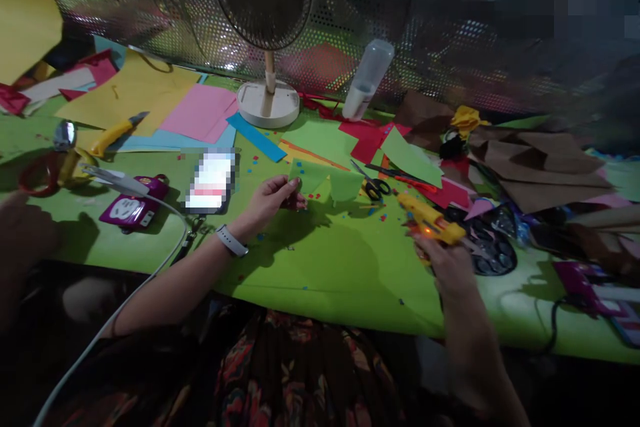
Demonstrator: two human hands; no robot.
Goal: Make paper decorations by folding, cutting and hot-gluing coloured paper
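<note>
My left hand (277,196), with a pale band on its wrist, pinches the left end of a green paper piece (317,177). The paper is held up over the green table and shows a pointed notch in its lower edge. In my right hand (447,257) is a yellow hot glue gun (430,217), its nozzle pointing up and left toward the paper; a small orange light glows on its side. Black-handled scissors (373,185) lie just right of the paper's end. Small red and blue paper bits are scattered below and around it.
A white-based fan (269,105) and a clear bottle (367,80) stand at the back. A lit phone (212,180), a purple power socket (134,203) and a yellow cutter (117,135) lie left. Another person's hand (30,230) is at the far left. Brown paper (540,153) is heaped right.
</note>
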